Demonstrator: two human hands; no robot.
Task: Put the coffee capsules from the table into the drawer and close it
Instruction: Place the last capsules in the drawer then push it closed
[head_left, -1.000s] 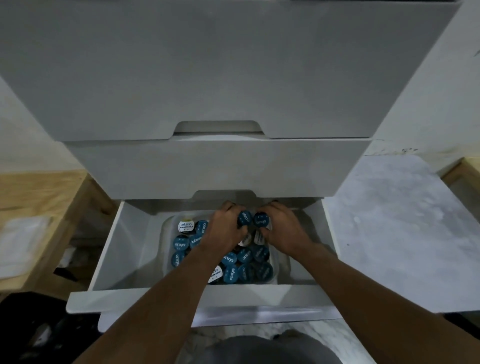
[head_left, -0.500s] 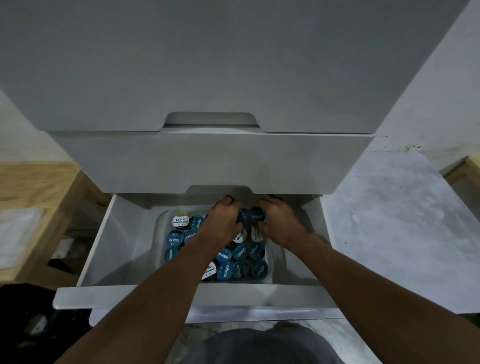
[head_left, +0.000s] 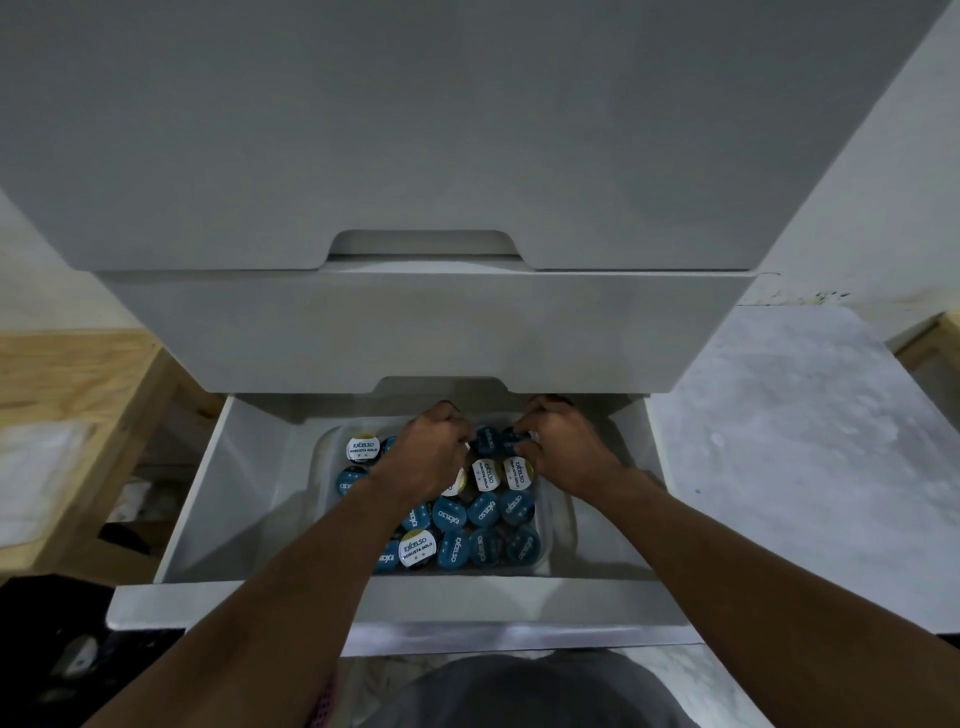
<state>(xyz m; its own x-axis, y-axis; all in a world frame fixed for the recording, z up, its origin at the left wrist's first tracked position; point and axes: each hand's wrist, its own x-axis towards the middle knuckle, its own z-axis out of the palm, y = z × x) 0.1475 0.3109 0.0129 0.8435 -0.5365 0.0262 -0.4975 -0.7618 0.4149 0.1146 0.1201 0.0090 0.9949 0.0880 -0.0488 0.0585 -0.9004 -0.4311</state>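
Left hand (head_left: 426, 460), right hand (head_left: 569, 452) on capsules (head_left: 483, 510)

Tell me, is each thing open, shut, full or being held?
Bottom drawer: pulled open.
Middle drawer: shut.
Top drawer: shut.
Clear tray: nearly full of capsules.
Back blue capsule: pinched by right hand.
Left hand: fingers curled, grip unclear.

A single camera rides on the person's head, facing forward and down, close above the open drawer (head_left: 519, 597).
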